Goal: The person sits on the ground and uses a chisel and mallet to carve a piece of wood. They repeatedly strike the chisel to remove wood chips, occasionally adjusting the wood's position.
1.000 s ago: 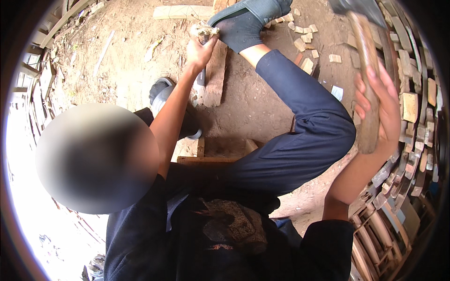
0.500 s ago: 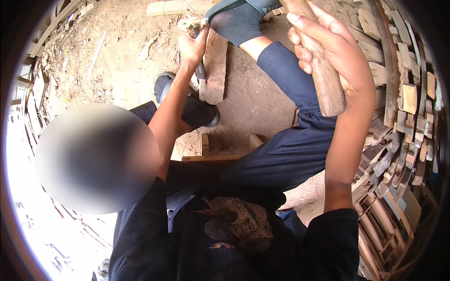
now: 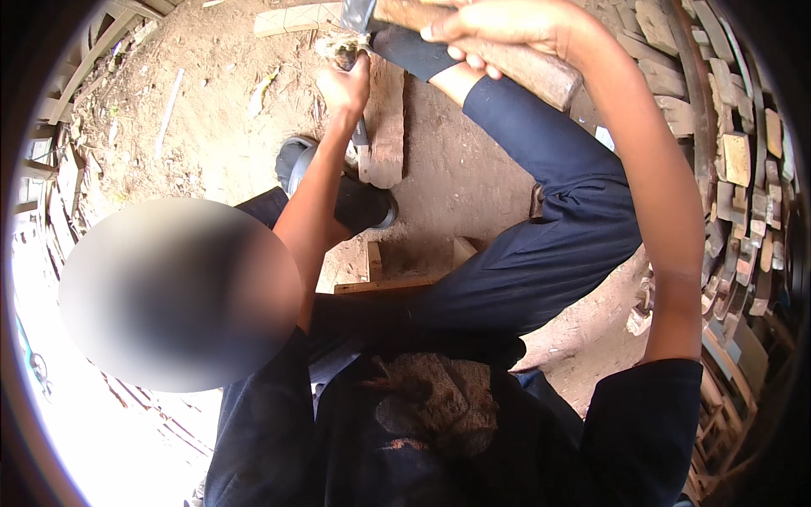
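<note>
My left hand [image 3: 345, 87] is closed round a chisel with a frayed, pale handle top [image 3: 341, 44]. Its dark shaft [image 3: 361, 132] shows below the fist, beside a rough wooden board [image 3: 388, 127] on the ground; its cutting end cannot be made out. My right hand [image 3: 507, 32] grips a hammer by its thick wooden handle [image 3: 528, 72]. The grey metal hammer head [image 3: 358, 14] is at the upper edge, close to the frayed top; whether they touch cannot be told.
My dark-trousered leg [image 3: 541, 139] stretches past the board, and a dark shoe [image 3: 296, 159] stands left of it. Stacked wood pieces [image 3: 737, 160] line the right side. A plank [image 3: 296, 20] lies on the dirt at the back. A wooden frame [image 3: 380, 286] is near my lap.
My right hand has swung the hammer left and away from me, bringing its head into view near the chisel's top. My left hand has kept its hold, barely shifting.
</note>
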Demonstrator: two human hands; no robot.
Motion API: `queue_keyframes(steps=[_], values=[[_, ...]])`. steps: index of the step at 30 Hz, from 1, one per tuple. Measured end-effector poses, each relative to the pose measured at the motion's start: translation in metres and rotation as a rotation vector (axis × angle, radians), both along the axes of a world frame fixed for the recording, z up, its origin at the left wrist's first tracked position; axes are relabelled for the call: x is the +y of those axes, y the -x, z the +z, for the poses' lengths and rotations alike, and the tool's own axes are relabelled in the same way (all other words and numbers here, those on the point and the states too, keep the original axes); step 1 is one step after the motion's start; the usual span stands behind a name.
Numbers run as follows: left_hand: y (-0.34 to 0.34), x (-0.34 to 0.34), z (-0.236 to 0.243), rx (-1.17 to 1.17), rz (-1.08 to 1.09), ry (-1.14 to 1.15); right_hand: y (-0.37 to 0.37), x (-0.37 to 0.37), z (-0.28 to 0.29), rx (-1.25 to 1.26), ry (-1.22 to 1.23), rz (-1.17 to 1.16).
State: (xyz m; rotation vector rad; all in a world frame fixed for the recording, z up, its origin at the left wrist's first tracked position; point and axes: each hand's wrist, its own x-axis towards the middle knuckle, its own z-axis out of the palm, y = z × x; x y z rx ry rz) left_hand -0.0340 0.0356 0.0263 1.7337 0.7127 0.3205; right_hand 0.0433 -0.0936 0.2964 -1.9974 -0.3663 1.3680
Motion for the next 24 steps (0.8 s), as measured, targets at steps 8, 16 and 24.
queue_keyframes(steps=[8, 16, 24], values=[[-0.005, -0.004, -0.005, 0.089, 0.025, -0.086, -0.02, 0.011, -0.065, -0.101, -0.123, 0.112], [-0.013, -0.017, 0.009, 0.166, -0.015, 0.027, -0.042, 0.021, -0.024, 0.096, 0.001, -0.067], [0.0, -0.001, 0.006, 0.225, 0.023, -0.05, -0.041, 0.043, -0.057, 0.118, 0.088, 0.141]])
